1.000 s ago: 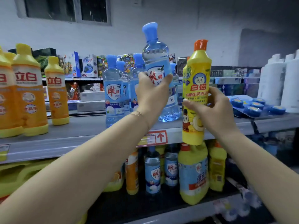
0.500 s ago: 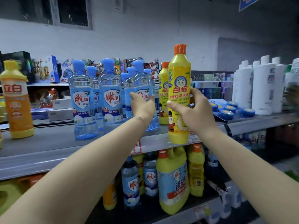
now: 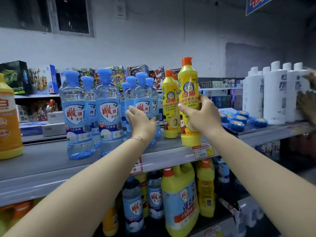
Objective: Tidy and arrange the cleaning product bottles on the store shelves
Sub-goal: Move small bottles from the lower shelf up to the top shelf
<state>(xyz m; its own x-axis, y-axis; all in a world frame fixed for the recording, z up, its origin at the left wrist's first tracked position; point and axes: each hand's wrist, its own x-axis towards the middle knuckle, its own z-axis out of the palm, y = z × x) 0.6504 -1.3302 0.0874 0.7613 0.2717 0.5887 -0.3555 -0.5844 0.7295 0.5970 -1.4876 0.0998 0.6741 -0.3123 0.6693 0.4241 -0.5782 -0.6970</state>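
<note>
My left hand (image 3: 141,124) grips a clear blue bottle (image 3: 142,98) with a blue cap that stands on the grey shelf (image 3: 51,161) among several like it. My right hand (image 3: 202,117) holds a yellow bottle (image 3: 188,88) with an orange cap upright at the shelf's front edge, its base at the price tag. Another yellow bottle (image 3: 169,101) of the same kind stands just behind and left of it. Two more blue bottles (image 3: 77,115) stand further left.
An orange bottle (image 3: 8,120) stands at the far left. White bottles (image 3: 275,93) and blue round discs (image 3: 239,120) fill the shelf's right end, where another person's hand (image 3: 306,103) shows. The lower shelf holds yellow jugs (image 3: 179,200) and blue bottles. Toy boxes sit behind.
My left hand has brought the blue bottle down onto the shelf among the others. My right hand has carried the yellow bottle right, next to the other yellow one. The view shifted right.
</note>
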